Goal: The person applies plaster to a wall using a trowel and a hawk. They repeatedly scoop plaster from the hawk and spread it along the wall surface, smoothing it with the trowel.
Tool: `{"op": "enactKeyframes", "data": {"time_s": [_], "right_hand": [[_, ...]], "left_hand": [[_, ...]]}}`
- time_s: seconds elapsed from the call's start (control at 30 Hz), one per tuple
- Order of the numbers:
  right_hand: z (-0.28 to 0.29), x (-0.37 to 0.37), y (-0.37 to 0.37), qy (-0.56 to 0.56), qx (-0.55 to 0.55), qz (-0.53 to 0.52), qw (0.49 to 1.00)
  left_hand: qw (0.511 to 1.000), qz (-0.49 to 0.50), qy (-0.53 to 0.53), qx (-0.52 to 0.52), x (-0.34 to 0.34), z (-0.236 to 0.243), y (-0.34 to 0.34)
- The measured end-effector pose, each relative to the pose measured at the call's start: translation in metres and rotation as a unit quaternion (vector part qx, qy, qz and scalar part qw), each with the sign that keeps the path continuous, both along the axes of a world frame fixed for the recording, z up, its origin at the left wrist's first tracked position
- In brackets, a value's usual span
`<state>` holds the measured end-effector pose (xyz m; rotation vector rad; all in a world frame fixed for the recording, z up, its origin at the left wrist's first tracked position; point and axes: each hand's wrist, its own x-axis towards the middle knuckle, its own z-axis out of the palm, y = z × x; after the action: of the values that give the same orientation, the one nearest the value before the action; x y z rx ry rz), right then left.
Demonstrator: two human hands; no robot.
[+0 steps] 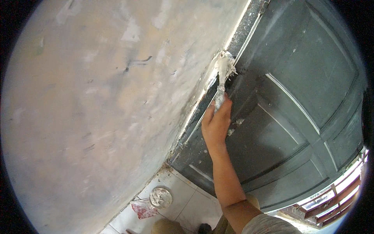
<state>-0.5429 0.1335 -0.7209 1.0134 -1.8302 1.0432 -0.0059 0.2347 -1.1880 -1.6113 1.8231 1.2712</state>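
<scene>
My right hand is closed round the whitish, smeared handle of a putty knife. The tool's upper end is thickly coated with white putty and presses into the narrow strip between wall and door. Putty with ragged edges bulges around it on the dark door frame. My left hand is not in view. On the floor below, a round tub has whitish paste in it, and a red and white packet lies beside it.
A large dark grey panelled door fills the right side. To the left rises a patchy, scuffed plaster wall. White floor tiles run along the bottom. Slatted brown woodwork with bright gaps stands at the lower right.
</scene>
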Motion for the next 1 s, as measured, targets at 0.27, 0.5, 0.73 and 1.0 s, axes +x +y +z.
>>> {"op": "enactKeyframes", "data": {"time_s": [0.27,0.5,0.73,1.0], "right_hand": [[0.005,0.005,0.003,0.012,0.008,-0.019,1.0],[0.02,0.014,0.019,0.001,0.0,-0.033,0.999],[0.074,0.05,0.068,-0.081,0.049,0.046,0.995],[0.153,0.021,0.093,-0.129,0.137,0.084,0.979]], "left_hand": [[1.0,0.0,-0.013,0.002,0.0,-0.001,-0.002],[0.997,-0.033,-0.049,-0.057,0.0,-0.021,0.004],[0.66,-0.247,-0.345,-0.62,0.016,-0.082,0.027],[0.944,-0.095,-0.177,-0.261,0.015,-0.086,0.017]]}}
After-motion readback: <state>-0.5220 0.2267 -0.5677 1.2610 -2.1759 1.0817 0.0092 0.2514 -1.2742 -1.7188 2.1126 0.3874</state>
